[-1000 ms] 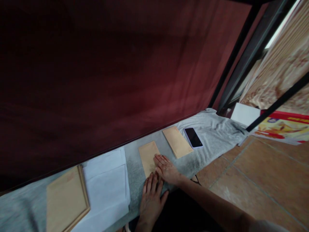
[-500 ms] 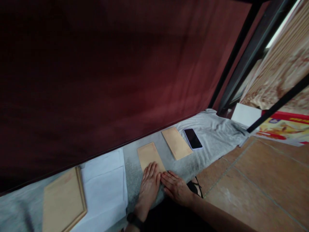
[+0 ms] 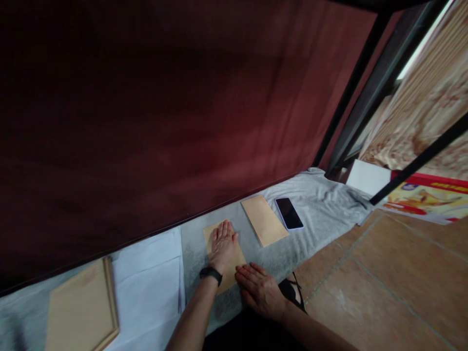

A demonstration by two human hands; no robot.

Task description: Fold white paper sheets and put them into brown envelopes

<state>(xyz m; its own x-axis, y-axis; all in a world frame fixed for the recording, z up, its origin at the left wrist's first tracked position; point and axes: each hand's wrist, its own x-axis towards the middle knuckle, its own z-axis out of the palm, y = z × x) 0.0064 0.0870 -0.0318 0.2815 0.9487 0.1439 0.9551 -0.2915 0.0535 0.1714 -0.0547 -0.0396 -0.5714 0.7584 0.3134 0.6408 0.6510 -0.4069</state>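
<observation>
A tan paper envelope [image 3: 232,273] lies on the grey cloth [image 3: 223,307] in front of me. My left hand [image 3: 223,243] rests flat on its upper part, fingers stretched out, a dark band around the wrist. At the envelope's lower right edge lies my right hand [image 3: 260,290], palm down with its fingers extended and touching the paper. A second tan envelope [image 3: 263,219] lies to the right, apart from both hands. Parts of the first envelope are hidden under my hands.
A phone [image 3: 289,213] lies right of the second envelope. Left are white paper sheets [image 3: 146,282] and a stack of tan envelopes [image 3: 82,307]. A dark red panel [image 3: 183,122] rises behind the cloth. Black bars [image 3: 351,92] and a colourful box [image 3: 427,197] stand right, above the tiled floor [image 3: 380,273].
My left hand has slid up the envelope toward its far end. My right hand has stayed by the lower right edge. The whole view has shifted slightly.
</observation>
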